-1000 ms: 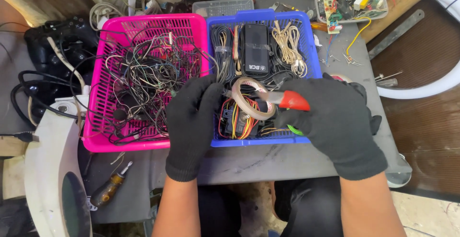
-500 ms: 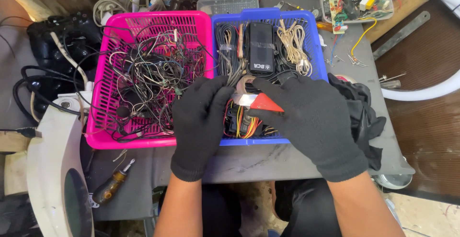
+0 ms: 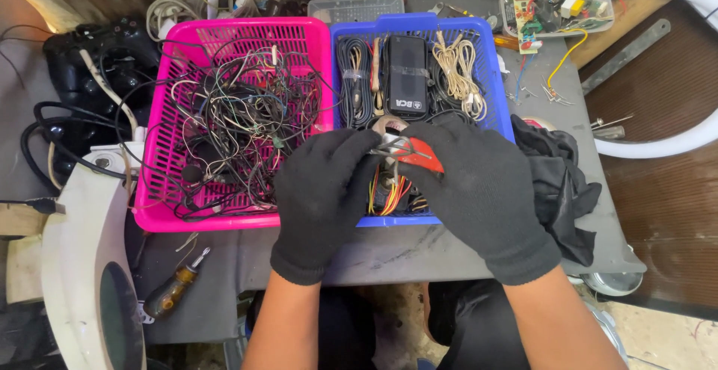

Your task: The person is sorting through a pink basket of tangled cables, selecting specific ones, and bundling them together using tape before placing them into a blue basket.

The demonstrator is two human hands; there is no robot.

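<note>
Two hands in black knit gloves meet over the front edge of a blue basket (image 3: pixel 495 78) on a cluttered grey workbench (image 3: pixel 419 254). The right hand (image 3: pixel 479 183) is closed round a red-handled cutter (image 3: pixel 417 153), its metal tip pointing left toward the other glove. The left hand (image 3: pixel 325 190) has thumb & fingers pinched together at the cutter's tip, gripping thin wires (image 3: pixel 383 149) there; exactly what sits between the fingertips is too small to tell. A brownish tape roll (image 3: pixel 389 125) shows just behind the cutter, partly hidden by the gloves; which hand holds it, cannot tell. Under the hands, inside the basket's near end, lies a bundle of orange, yellow & red wires (image 3: pixel 387 194). Farther back in the same basket: a black box-shaped device (image 3: pixel 407 75) in the middle, coiled black cables (image 3: pixel 357 78) to its left, cream cord bundles (image 3: pixel 458 71) to its right. Touching the blue basket's left wall is a pink basket (image 3: pixel 161 153) filled w/ a tangle of thin dark & pale wires. A wooden-handled screwdriver (image 3: pixel 173 289) lies on the bench near the pink basket's front corner. A black cloth (image 3: pixel 557 183) is bunched just right of the right hand. A circuit board (image 3: pixel 550 0) sits at the far right corner of the bench.
</note>
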